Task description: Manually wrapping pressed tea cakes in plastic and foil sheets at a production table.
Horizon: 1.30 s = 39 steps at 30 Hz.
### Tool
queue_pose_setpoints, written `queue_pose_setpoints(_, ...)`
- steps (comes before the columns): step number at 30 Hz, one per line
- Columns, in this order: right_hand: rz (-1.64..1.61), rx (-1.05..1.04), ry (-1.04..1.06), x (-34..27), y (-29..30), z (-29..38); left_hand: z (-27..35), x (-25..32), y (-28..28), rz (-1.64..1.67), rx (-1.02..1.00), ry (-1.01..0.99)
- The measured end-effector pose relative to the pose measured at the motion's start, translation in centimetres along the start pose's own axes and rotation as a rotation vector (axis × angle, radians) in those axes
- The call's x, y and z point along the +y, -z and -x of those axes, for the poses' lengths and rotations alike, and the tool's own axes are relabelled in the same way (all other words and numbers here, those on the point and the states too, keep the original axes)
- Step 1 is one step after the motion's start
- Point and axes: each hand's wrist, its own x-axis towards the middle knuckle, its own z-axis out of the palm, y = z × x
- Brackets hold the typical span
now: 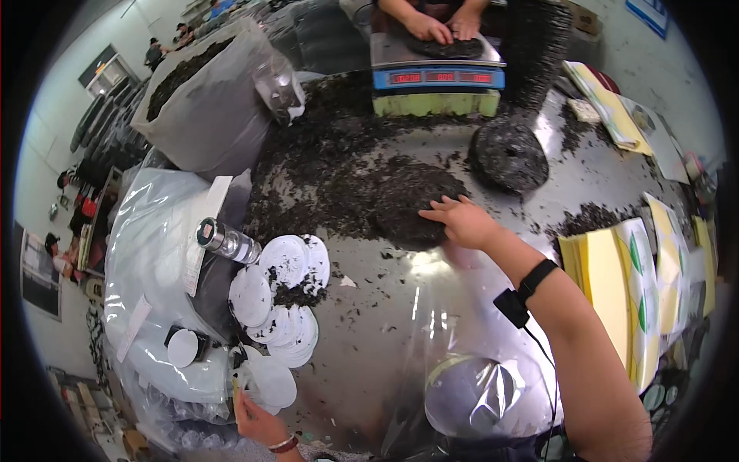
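My right hand (470, 224) rests with spread fingers on the near right edge of a round, flat cake of dark dried seaweed-like flakes (418, 202). The cake lies on the metal tabletop (358, 358). At the lower left, my left hand (260, 424) has its fingers pinched around a thin yellowish stick (235, 386), partly hidden by the fingers. Just right of the stick lie white paper discs (276, 381). More white discs (294, 338) overlap farther up, with dark flakes scattered over them. Beyond my right hand, a thicker stack of dark round cakes (509, 156) sits apart.
A co-worker's hands (444, 28) press a dark cake on a digital scale (439, 78). Loose flakes (312, 167) cover the table's left middle. A glass bottle (230, 241), large flake sack (202, 110), yellow packaging (600, 289) and clear plastic bag (473, 395) surround the work area.
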Motion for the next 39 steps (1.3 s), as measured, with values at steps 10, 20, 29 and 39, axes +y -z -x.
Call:
queue_pose_setpoints(10, -0.280, 0.637, 0.125, -11.9, 15.5, 25.4, 15.8, 18.0, -0.7, 0.674, -0.852, -1.077)
queue_pose_setpoints(20, -0.260, 0.679, -0.145, -19.0, 0.0, 37.0, 13.3, 17.0, 3.0, 0.778, -0.875, -0.715)
queue_pose_setpoints(29, -0.456, 0.890, -0.242, -17.1, 1.1, 36.1, 15.5, 17.4, -0.1, 0.289, -1.007, -1.217)
queue_pose_setpoints(39, -0.184, 0.198, -0.037, -20.0, -5.7, 37.6, 9.3, 20.3, 2.4, 0.675, -1.259, -0.791)
